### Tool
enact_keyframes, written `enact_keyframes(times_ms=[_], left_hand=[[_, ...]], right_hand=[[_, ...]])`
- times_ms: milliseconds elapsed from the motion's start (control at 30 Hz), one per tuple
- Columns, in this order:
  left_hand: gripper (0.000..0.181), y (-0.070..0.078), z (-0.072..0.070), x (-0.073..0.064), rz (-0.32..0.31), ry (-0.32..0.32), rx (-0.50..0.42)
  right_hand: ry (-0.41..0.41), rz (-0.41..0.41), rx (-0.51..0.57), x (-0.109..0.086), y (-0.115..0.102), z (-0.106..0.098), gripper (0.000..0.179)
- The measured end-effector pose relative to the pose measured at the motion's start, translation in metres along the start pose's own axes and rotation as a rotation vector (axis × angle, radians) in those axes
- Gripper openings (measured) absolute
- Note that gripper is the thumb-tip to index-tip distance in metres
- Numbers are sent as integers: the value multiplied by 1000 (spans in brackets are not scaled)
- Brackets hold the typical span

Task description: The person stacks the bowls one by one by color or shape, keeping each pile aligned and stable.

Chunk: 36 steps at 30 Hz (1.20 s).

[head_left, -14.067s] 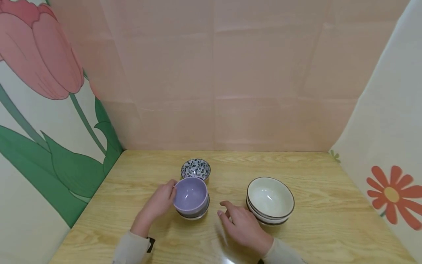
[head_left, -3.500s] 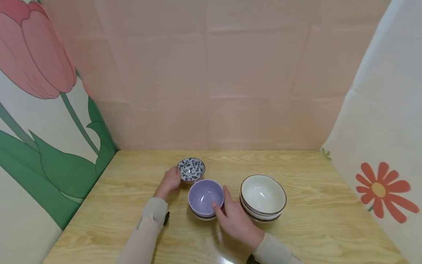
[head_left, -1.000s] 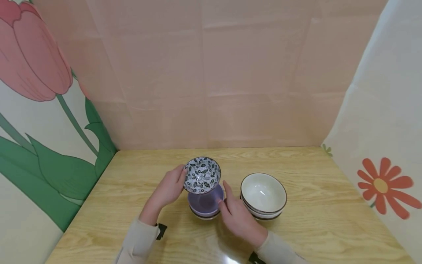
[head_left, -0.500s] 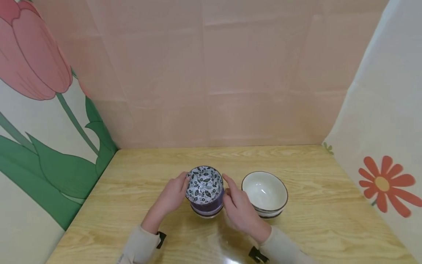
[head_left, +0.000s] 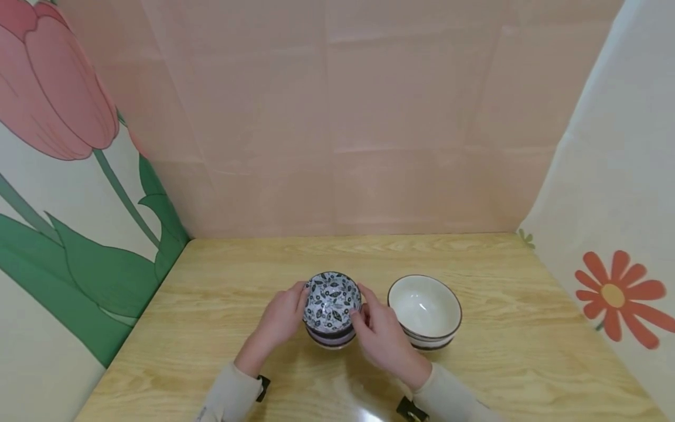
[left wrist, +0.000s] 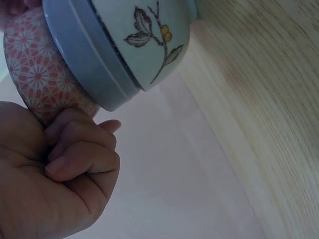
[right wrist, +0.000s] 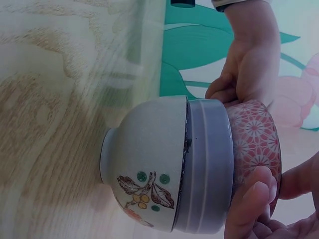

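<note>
A small bowl (head_left: pixel 331 303), leaf-patterned inside and pink-flowered outside (right wrist: pixel 254 137), sits on top of a stack in the head view. Beneath it is a purple bowl (right wrist: pixel 207 164), itself nested in a cream bowl (right wrist: pixel 149 144) painted with leaves and berries, which stands on the table. My left hand (head_left: pixel 282 315) pinches the patterned bowl's rim from the left; in its wrist view the left fingers (left wrist: pixel 82 159) are curled against the pink side. From the right, my right hand (head_left: pixel 387 339) holds the same bowl, thumb at the rim and fingers (right wrist: pixel 254 199) along the outside.
Close to the right of my right hand stands a stack of larger white bowls (head_left: pixel 424 308) with dark rims. The wood-grain table (head_left: pixel 237 264) ends at a pink backdrop (head_left: pixel 337 146). Flower-printed panels (head_left: pixel 606 205) flank both sides.
My left hand took the patterned bowl from behind the stack, carried it over the purple bowl and lowered it in. The right hand moved from the purple bowl's side to the patterned bowl's rim.
</note>
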<state>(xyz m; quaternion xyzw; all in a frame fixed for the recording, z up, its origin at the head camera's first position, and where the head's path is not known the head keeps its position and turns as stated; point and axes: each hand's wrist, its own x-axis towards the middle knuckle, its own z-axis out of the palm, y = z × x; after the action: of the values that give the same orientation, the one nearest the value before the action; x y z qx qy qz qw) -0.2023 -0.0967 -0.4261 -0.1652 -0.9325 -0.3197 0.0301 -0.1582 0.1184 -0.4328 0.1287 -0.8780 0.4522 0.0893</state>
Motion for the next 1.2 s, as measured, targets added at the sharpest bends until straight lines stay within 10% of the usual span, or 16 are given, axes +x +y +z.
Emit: enact_keyframes(times_ms=[1200], left_hand=[[29,-6,9,2,-12,-61,108]], right_hand=[[-11,111,-3,-1,8,7,56]])
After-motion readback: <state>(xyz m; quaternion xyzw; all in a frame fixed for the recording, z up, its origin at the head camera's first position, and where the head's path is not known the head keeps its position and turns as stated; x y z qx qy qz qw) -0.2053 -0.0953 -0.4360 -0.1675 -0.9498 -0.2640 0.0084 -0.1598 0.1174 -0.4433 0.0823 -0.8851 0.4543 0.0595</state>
